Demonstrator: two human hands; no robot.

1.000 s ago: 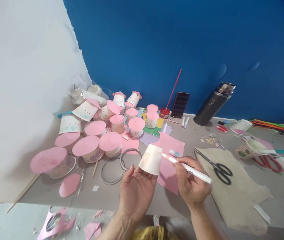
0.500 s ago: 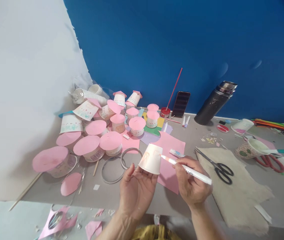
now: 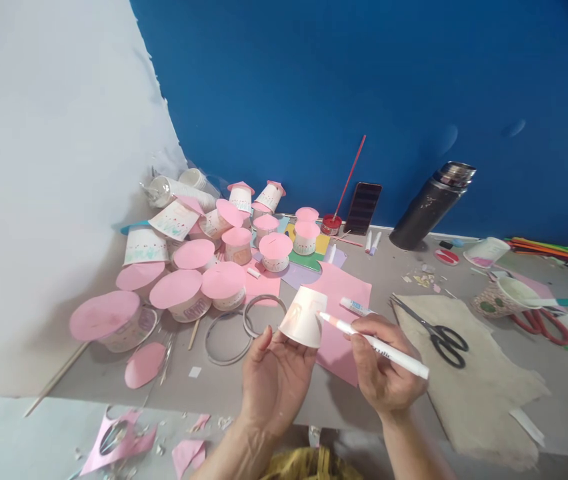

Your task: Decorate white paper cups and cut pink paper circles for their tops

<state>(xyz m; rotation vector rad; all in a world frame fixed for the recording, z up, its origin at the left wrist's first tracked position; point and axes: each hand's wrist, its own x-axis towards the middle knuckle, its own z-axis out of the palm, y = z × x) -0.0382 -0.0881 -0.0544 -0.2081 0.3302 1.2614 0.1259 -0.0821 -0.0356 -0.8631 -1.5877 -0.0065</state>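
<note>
A white paper cup (image 3: 301, 320), turned upside down, is held by its rim in my left hand (image 3: 279, 373), thumb on one side and fingers beneath. Faint peach-coloured strokes mark the cup's side. My right hand (image 3: 384, 367) grips a white marker (image 3: 389, 355) with a peach band, its tip touching the cup's wall or very close to it. Below the cup lies a pink paper sheet (image 3: 344, 293), and the marker's cap (image 3: 357, 307) or another white pen rests on it, partly behind my right hand.
Several cups with pink paper discs (image 3: 224, 280) crowd the left side. Two grey wire rings (image 3: 227, 340) lie left of my left hand. Black-handled scissors (image 3: 449, 343) rest on a beige cloth (image 3: 484, 387) at right. Behind stand a phone (image 3: 363, 208) and a dark flask (image 3: 429, 207).
The marker's tip has shifted slightly on the cup's side, and its rear end has moved a little right and down. Both hands keep their holds; the view has shifted slightly.
</note>
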